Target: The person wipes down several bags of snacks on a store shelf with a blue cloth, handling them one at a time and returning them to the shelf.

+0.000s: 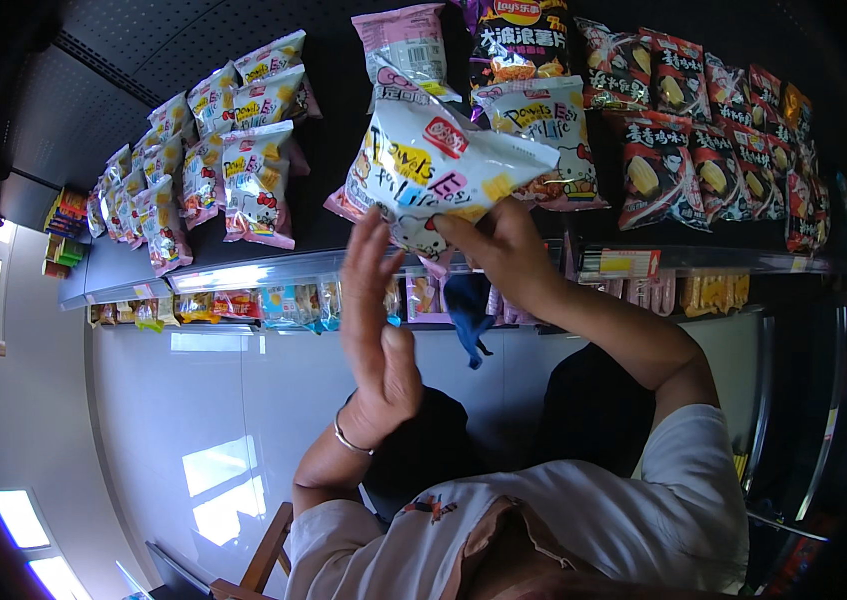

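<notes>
My right hand [502, 251] pinches the lower edge of a white and pink snack bag [423, 161], which is tilted above the front of a black shelf. Just left of the bag's bottom, my left hand [378, 322] is raised with its fingers pointing up; it wears a bracelet, and whether it touches the bag is unclear. Behind the held bag stand a pink bag [405, 41], a black Lay's chip bag [519, 45] and another white snack bag [543, 135]. A dark blue cloth-like thing [468, 307] hangs below my right hand.
Rows of white and pink bags [258, 184] stand on the left of the shelf, black and red chip bags [660, 172] on the right. A clear price rail [266, 274] edges the shelf. Packaged food [288, 304] lies on a lower shelf. A wooden chair [266, 551] is at the lower left.
</notes>
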Demonstrator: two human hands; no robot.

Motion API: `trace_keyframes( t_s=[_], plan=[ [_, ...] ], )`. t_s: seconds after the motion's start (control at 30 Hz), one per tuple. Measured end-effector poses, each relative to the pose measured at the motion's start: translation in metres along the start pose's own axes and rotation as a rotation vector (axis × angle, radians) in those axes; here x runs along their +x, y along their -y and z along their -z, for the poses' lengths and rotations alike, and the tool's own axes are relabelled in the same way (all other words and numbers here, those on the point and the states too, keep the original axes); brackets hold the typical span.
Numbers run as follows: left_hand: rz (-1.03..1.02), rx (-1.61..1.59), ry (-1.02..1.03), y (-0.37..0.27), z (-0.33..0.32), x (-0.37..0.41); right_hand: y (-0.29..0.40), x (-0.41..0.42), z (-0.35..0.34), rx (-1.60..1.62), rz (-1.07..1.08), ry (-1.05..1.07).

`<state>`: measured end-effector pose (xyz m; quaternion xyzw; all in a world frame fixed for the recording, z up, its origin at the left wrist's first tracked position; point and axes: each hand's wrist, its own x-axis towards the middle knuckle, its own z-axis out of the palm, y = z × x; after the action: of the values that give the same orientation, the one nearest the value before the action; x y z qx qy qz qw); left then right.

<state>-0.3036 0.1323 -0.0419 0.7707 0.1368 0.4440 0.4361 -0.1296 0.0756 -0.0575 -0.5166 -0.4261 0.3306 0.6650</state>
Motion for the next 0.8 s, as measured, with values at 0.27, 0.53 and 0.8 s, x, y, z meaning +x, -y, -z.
trace_keyframes(
  t_s=[0.27,0.53,0.8],
  plan=[
    [0.256,-0.148,-0.058,0.044,0.025,0.024,-0.001,-0.002,0.008,0.029,-0.014,0.139],
    [0.382,-0.409,-0.203,0.046,0.035,0.020,-0.007,-0.003,0.003,-0.051,0.018,0.142],
    [0.280,-0.377,-0.380,0.060,0.058,0.007,-0.064,-0.054,-0.017,-0.412,-0.248,0.801]
  ],
)
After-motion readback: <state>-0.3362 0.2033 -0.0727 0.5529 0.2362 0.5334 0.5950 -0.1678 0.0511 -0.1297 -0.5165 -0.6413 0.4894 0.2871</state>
